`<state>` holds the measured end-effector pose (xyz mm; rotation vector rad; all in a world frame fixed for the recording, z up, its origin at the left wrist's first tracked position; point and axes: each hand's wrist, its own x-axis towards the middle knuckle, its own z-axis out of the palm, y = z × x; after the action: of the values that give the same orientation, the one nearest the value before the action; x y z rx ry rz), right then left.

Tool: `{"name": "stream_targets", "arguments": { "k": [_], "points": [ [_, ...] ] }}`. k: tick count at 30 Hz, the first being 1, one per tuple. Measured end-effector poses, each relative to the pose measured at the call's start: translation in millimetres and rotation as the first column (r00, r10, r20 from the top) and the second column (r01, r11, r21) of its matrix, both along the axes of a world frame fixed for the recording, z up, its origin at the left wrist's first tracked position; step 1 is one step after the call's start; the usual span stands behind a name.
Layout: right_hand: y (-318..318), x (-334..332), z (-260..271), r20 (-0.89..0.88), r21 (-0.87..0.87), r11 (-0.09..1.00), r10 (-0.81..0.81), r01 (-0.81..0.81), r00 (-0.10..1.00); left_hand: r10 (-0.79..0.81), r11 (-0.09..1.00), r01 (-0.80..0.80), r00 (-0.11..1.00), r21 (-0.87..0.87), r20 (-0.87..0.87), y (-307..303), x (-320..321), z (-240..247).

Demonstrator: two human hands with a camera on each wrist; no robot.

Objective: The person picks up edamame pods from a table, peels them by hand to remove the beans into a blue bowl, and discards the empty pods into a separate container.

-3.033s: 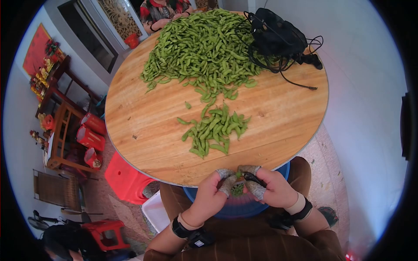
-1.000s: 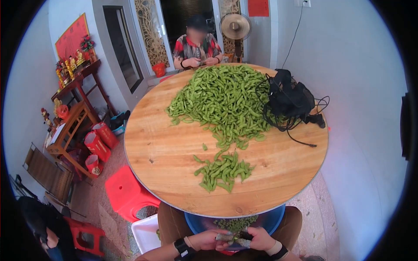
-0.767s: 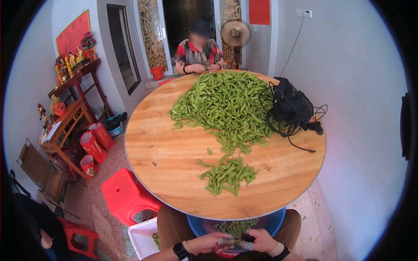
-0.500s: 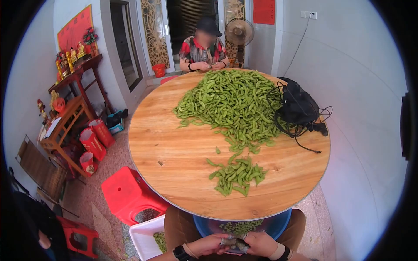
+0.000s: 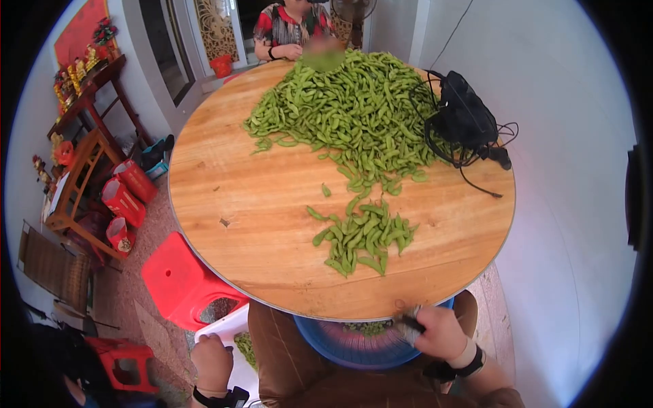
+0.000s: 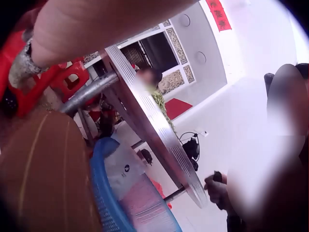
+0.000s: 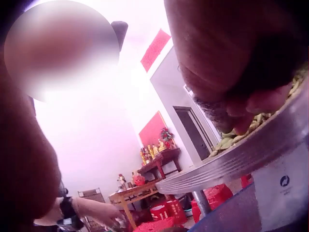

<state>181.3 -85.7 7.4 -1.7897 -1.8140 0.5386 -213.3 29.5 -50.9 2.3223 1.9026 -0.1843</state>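
Observation:
My left hand [image 5: 212, 362] is low at the left, over a white tray [image 5: 239, 338] that holds green pods. A grey-wrapped fingertip [image 6: 21, 70] of it shows in the left wrist view, with nothing seen in its grasp. My right hand [image 5: 442, 333] is above the right side of a blue basin [image 5: 320, 348], its blurred fingers reaching to the table's near edge. Grey wrapping covers its fingertips and a black piece sits on its thumb; no pod shows in it. Shelled green beans [image 5: 371, 329] lie in the basin. A small pile of soybean pods [image 5: 364, 238] lies near the table's front.
A large heap of soybean pods [image 5: 347, 109] covers the back of the round wooden table [image 5: 231, 258]. Black bag and cables [image 5: 466, 112] lie at its right. A red stool [image 5: 180, 279] stands at the left. Another person [image 5: 292, 34] sits across the table.
My hands, together over the basin before, are now apart: the left went out to the white tray, the right up toward the table edge. The head view has tilted down.

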Motion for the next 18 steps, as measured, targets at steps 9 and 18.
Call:
{"name": "stream_targets", "arguments": {
  "k": [9,18],
  "points": [
    [85,-20,2,0.199,0.239,0.938,-0.300,0.251,0.933,-0.762,0.596,0.770,0.453,0.227,0.463,-24,132,-32],
    [64,-4,2,-0.296,-0.076,0.928,-0.371,0.365,0.880,-0.780,0.370,0.859,0.494,-0.353,0.384,-23,133,-34]
  ]
}}
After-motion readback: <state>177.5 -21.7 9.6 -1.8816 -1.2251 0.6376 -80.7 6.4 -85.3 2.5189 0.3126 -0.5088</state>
